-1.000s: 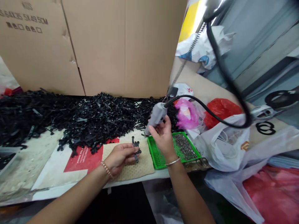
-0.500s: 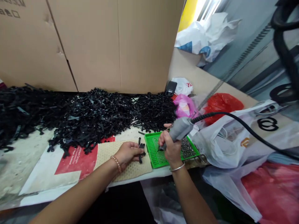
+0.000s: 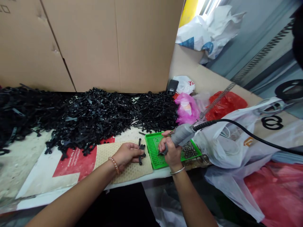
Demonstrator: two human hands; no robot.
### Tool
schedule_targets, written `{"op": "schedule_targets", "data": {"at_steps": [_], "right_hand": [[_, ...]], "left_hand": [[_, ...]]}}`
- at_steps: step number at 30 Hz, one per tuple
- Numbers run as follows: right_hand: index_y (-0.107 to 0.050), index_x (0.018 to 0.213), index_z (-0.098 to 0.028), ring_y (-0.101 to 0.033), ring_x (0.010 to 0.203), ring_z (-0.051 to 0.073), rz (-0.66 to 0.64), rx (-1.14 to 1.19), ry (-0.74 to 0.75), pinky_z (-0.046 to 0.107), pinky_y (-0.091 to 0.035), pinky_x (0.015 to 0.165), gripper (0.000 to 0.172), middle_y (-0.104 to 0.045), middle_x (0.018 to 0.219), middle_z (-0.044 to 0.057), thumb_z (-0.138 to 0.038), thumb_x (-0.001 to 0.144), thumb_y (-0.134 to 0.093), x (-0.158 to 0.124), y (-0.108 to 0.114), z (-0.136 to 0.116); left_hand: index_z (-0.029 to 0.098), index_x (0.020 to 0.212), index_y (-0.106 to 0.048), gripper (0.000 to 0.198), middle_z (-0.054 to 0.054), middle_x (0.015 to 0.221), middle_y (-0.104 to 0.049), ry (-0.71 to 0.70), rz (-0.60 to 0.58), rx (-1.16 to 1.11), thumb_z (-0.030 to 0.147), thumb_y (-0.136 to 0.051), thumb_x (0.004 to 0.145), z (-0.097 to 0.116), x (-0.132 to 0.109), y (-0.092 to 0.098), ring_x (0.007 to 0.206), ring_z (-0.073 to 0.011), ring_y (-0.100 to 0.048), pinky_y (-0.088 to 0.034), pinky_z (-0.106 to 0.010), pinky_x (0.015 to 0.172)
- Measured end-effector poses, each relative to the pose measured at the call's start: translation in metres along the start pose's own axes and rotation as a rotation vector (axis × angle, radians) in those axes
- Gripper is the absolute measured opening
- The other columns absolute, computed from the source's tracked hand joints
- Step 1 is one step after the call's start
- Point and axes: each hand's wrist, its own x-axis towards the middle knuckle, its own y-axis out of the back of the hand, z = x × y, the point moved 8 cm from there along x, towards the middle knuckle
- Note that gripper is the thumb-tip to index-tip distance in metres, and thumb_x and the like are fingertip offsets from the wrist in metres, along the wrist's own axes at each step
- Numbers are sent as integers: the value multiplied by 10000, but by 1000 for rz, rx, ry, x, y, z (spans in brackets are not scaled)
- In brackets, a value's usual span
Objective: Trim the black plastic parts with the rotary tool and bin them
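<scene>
Pinched in the fingers of my left hand (image 3: 129, 154) are small black plastic parts (image 3: 141, 150), held over a tan textured mat (image 3: 106, 154). My right hand (image 3: 172, 154) is wrapped round a grey electric screwdriver (image 3: 182, 134) with a black cord (image 3: 227, 121). Its tip points down over the green perforated tray (image 3: 153, 162); my fingers partly hide the tip. Small metal screws (image 3: 189, 149) lie heaped in the right part of that tray, to the right of my right hand.
Heaps of black parts (image 3: 101, 113) lie along the back of the table before a tall cardboard box (image 3: 94, 47). A coiled spring (image 3: 236, 77) runs up from the screwdriver. Plastic bags (image 3: 222, 104) and a pink bag (image 3: 188, 110) crowd the right side.
The view has shifted slightly, moving most things a little to the left. Both hands keep their holds, the right still over the green tray.
</scene>
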Motion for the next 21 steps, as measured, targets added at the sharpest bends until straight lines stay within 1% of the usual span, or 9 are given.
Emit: {"op": "schedule_targets", "data": {"at_steps": [4,10,15,21], "right_hand": [[-512,926,-224,-397,402,129,-1,-21,-8,242,-347,419,164,-425,502,-82,-364,866,-574,1,1,4],[-526,928,-231,-397,407,127,-16,-27,-7,245,-338,416,140,-425,512,-78,-351,874,-571,0,0,3],[-529,924,-240,-395,405,130,-19,-34,-19,247,-328,412,138,-424,513,-78,-363,878,-569,0,-1,4],[-516,898,-230,-390,401,124,-19,-64,-31,243,-337,416,155,-422,506,-83,-364,864,-585,1,-1,6]], "left_hand": [[102,640,-621,296,-36,628,-661,0,8,9,172,-865,488,0,0,0,564,-107,-600,-505,-199,517],[101,649,-626,324,-29,621,-658,1,3,4,187,-877,462,1,0,0,556,-104,-596,-516,-203,521],[101,646,-629,324,-39,633,-665,0,5,0,189,-879,459,0,1,1,566,-111,-603,-517,-203,523],[107,631,-641,274,-45,642,-670,-6,-23,7,189,-863,493,-2,2,0,586,-121,-614,-514,-209,541]]}}
